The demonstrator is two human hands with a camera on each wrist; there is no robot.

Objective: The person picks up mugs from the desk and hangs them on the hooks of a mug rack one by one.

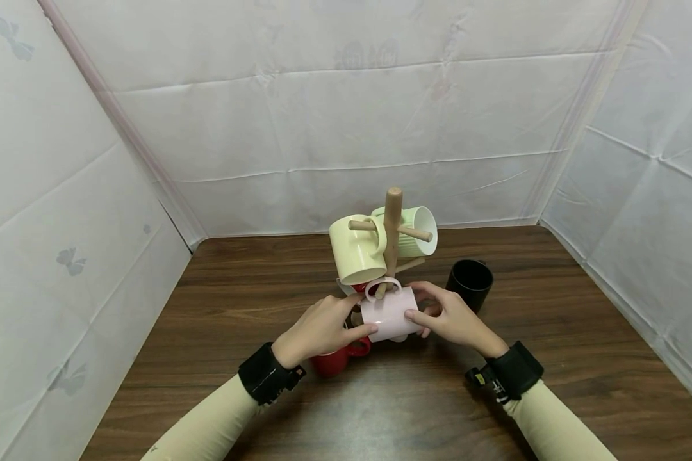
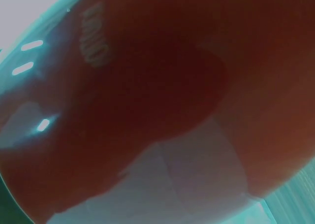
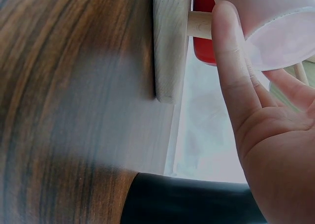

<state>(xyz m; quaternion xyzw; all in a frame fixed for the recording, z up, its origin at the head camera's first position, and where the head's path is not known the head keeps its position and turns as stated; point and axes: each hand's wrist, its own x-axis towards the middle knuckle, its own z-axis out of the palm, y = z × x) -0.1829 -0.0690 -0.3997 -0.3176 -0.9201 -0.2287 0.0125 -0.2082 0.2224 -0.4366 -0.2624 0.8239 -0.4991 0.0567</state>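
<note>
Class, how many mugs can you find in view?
6: yellow mug and green mug on the rack; pink mug, held; black mug, right; red mug, front left; apparently another red mug, mostly hidden below the yellow one. Others may be hidden.

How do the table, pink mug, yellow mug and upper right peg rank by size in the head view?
1. Table
2. Yellow mug and pink mug: too close to rank, the latter partly covered
3. Upper right peg
</note>
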